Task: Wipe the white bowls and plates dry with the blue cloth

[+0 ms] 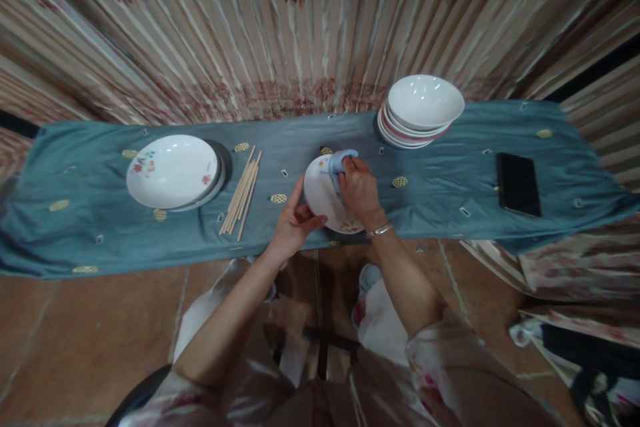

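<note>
A white bowl [320,190] with a small painted pattern is tilted between my hands over the middle of the cloth. My left hand [294,223] grips its left edge, thumb toward the near rim. In my right hand [361,190] is a bunched light-blue cloth [341,161], pressed against the bowl's far right rim. The right hand hides part of the bowl. To the left lies a loose bundle of wooden chopsticks [243,193].
A stack of white plates [173,170] with flower prints stands at the left. Stacked white bowls [425,103] stand at the back right, near a black flat object [519,183]. A teal tablecloth [440,213] covers the narrow table; a pleated curtain [280,33] hangs behind.
</note>
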A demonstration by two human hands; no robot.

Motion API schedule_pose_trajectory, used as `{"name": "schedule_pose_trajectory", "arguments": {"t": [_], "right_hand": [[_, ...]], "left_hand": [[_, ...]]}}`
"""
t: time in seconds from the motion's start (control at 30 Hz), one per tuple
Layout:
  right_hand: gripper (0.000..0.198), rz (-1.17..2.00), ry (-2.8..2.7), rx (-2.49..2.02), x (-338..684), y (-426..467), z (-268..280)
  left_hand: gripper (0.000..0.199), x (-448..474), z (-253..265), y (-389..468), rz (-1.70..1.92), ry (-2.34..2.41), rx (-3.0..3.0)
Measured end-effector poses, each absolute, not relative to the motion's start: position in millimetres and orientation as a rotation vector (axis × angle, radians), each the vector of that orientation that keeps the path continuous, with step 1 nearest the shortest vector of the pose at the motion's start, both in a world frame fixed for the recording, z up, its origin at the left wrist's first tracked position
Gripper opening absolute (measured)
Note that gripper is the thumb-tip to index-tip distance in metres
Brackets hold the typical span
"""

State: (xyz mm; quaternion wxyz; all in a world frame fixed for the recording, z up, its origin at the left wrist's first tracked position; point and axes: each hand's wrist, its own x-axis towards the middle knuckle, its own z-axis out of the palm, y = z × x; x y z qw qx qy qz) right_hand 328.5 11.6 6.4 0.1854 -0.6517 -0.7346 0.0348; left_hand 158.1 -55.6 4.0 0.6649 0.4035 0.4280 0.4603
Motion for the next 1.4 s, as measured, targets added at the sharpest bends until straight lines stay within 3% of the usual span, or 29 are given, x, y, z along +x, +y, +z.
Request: {"name": "schedule_pose_trajectory", "arguments": {"t": [0.23, 0.87, 1.4], "right_hand": [[0.035, 0.063, -2.218, -1.839, 351.9, -7.0, 4.2], [0.021, 0.6, -2.445, -1.488, 364.4, -46.5, 30.0], [0.044, 0.473, -2.331, -1.308, 323.9, -23.1, 16.9]], "left_hand": [[0.13, 158.0, 5.6, -55.7, 1.036, 0.973, 0.894], [0.126, 157.6, 8.7, -58.8, 1.024, 0.988, 0.882], [0.121, 165.6, 18.0, -69.8, 1.073, 0.979, 0.926]]}}
